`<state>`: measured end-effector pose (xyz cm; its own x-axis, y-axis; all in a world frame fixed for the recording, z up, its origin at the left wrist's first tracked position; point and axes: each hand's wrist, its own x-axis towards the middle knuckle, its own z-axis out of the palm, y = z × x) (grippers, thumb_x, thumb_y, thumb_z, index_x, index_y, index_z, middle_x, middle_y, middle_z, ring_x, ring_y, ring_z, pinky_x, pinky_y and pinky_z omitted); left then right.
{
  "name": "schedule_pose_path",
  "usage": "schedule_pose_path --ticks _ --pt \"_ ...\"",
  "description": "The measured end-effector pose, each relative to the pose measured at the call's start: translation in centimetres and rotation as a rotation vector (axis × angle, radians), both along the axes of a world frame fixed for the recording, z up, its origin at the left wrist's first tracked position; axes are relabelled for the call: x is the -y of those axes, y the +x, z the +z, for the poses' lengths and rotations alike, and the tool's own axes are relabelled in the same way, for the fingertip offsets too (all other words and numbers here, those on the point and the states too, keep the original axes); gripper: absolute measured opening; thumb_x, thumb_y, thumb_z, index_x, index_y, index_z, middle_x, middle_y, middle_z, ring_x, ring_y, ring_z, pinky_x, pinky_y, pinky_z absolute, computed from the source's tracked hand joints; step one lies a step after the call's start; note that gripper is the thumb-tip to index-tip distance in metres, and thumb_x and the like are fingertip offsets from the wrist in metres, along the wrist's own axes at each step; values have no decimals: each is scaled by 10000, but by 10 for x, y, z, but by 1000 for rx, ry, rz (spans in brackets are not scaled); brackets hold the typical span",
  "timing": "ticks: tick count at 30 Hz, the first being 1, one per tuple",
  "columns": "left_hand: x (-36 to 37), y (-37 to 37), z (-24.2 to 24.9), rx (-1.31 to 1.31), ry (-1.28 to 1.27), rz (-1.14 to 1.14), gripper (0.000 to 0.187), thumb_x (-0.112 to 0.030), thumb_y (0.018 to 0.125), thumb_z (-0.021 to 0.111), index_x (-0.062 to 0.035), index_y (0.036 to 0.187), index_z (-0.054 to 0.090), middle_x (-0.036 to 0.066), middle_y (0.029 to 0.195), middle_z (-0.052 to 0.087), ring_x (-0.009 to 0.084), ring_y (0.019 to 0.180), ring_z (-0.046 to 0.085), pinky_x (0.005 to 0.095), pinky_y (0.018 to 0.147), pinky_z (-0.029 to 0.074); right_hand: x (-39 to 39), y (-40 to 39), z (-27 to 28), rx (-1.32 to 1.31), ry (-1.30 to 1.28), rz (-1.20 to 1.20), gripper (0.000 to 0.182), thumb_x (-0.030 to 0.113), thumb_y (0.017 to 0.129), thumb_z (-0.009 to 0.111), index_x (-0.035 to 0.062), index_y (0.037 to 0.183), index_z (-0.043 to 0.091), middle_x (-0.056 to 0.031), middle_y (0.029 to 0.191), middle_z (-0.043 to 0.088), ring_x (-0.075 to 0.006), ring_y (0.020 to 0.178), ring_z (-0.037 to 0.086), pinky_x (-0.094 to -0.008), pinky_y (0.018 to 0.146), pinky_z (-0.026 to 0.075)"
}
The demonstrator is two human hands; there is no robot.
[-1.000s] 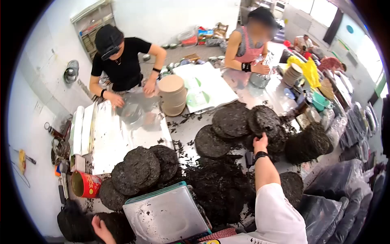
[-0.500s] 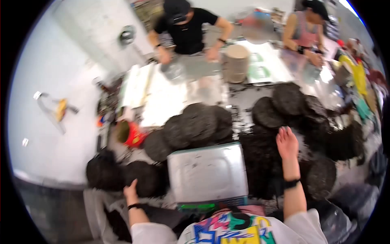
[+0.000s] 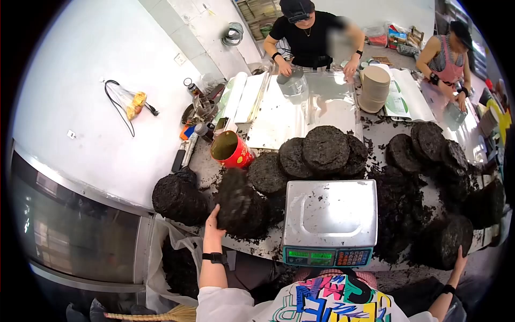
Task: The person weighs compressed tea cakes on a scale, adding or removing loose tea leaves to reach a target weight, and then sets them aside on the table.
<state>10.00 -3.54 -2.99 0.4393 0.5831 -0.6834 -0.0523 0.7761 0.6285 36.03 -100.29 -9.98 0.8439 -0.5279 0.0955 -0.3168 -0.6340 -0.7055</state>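
Note:
My left hand [image 3: 213, 226] grips the lower edge of a dark round pressed cake [image 3: 234, 197] and holds it tilted up on edge, just left of a steel weighing scale [image 3: 330, 213]. The scale's pan is bare apart from a few crumbs. My right hand [image 3: 460, 261] rests against the right side of a low stack of dark cakes [image 3: 445, 242] at the table's near right corner, with its fingers partly hidden behind the stack. Loose dark crumbled material [image 3: 399, 212] lies between the scale and that stack.
More cake stacks stand at the left [image 3: 177, 197], behind the scale [image 3: 324, 147] and at the right [image 3: 429, 142]. A red can [image 3: 232, 151], foil sheets [image 3: 306, 110] and stacked tan lids [image 3: 374, 88] lie beyond. Two people [image 3: 310, 40] [image 3: 448, 53] work across the table.
My left hand has picked a dark cake off the left pile and raised it beside the scale. My right hand moved from the loose pile behind the scale to the near-right stack.

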Motion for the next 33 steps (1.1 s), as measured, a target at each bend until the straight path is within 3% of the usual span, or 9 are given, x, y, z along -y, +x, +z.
schedule_pose_path --ticks 4,7,10,14,19,22,28,31,33 --pt "56 55 -15 60 -39 -179 560 -287 816 687 -21 1265 485 148 1275 503 308 1184 465 470 972 370 18 2 -9 -34 -529 -38 559 301 801 679 -80 1168 498 -286 1123 546 -422 1043 514 -421 906 401" --pt "146 108 16 115 30 -303 639 -252 859 638 -31 1370 323 140 1338 424 290 1221 421 408 964 380 -53 -9 75 -28 -751 -96 549 309 692 754 -50 1050 542 -250 1035 573 -405 982 526 -419 855 424" --pt "214 139 18 76 227 -433 665 -225 889 597 -35 1401 219 137 1350 393 268 1213 415 372 962 377 -79 -5 130 261 68 32 520 238 757 719 -53 1140 519 -163 1079 590 -254 1015 546 -325 877 411" --pt "268 152 -8 9 733 -650 607 -221 918 541 -7 1390 224 173 1331 400 249 1206 409 339 995 332 -229 -23 183 160 549 291 424 97 786 631 -26 1170 499 -97 1101 575 -188 988 543 -302 881 419" --pt "278 147 -13 66 850 -715 522 -252 962 432 9 1381 263 188 1331 401 275 1220 404 342 1019 306 -390 -33 91 -185 1414 571 452 92 857 592 10 1270 428 -109 1201 538 -211 1100 512 -323 932 404" --pt "250 121 -27 -153 1095 -673 500 -341 972 376 -22 1356 344 137 1330 406 247 1214 405 343 965 364 -409 -38 76 -167 1379 603 526 84 884 568 29 1353 338 -149 1332 439 -250 1212 452 -335 967 392" --pt "222 51 -11 -214 866 -420 459 -386 971 389 -63 1295 432 115 1284 472 206 1158 478 306 861 416 -302 -36 -72 14 -56 221 619 125 660 751 3 1197 468 -175 1150 504 -326 1127 449 -430 934 391" --pt "215 29 -7 -223 787 -336 449 -373 968 408 -62 1290 435 107 1283 478 197 1163 477 305 856 420 -302 -39 -84 -356 73 -90 810 139 655 780 18 1330 349 -218 1246 456 -351 1209 391 -426 974 364" --pt "206 25 -6 -210 809 -315 433 -360 966 424 -58 1275 446 99 1256 497 189 1135 498 301 859 421 -285 -38 -106 -241 310 125 838 122 662 780 3 1352 319 -219 1304 424 -330 1223 398 -393 994 348"
